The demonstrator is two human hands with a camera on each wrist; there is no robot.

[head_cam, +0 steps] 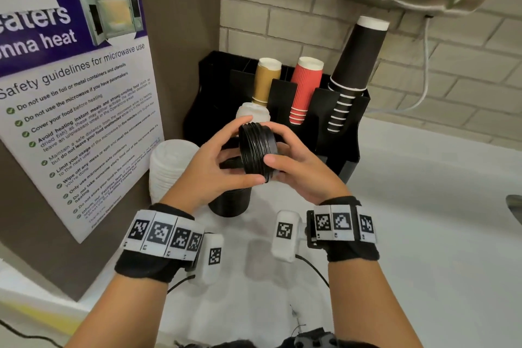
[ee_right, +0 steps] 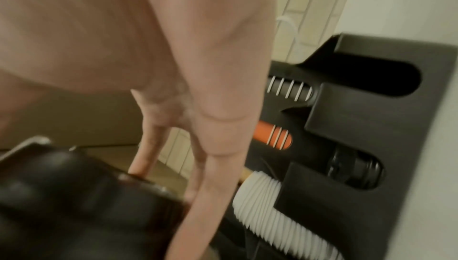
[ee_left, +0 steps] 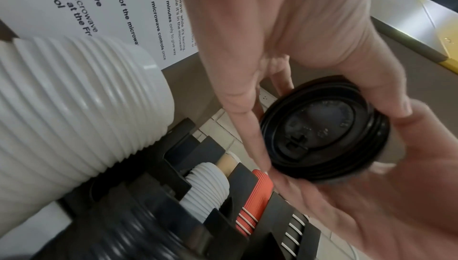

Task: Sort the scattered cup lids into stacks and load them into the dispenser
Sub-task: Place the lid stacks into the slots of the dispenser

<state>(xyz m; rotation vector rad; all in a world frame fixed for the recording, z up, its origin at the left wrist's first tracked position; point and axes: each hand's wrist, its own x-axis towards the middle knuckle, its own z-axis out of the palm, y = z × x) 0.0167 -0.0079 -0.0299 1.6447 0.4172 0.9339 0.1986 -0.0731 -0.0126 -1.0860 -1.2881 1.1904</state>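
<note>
Both hands hold a short stack of black cup lids (head_cam: pixel 257 154) on its side, in front of the black dispenser (head_cam: pixel 348 124). My left hand (head_cam: pixel 246 150) grips it from the left, thumb below and fingers on top. My right hand (head_cam: pixel 271 144) grips the right end. The left wrist view shows the stack's top lid (ee_left: pixel 322 133) between my left fingers (ee_left: pixel 245 119) and the right palm (ee_left: pixel 371 201). The right wrist view shows the black stack (ee_right: pixel 74 195) blurred under my right fingers (ee_right: pixel 218 127). White lids (head_cam: pixel 252 112) fill one dispenser slot.
A tall stack of white lids (head_cam: pixel 172 169) stands on the white counter at the left, by a microwave poster (head_cam: pixel 73 99). Another black lid stack (head_cam: pixel 229 202) stands under my hands. Gold (head_cam: pixel 267 79), red (head_cam: pixel 306 85) and black cups (head_cam: pixel 357 65) stick out of the dispenser.
</note>
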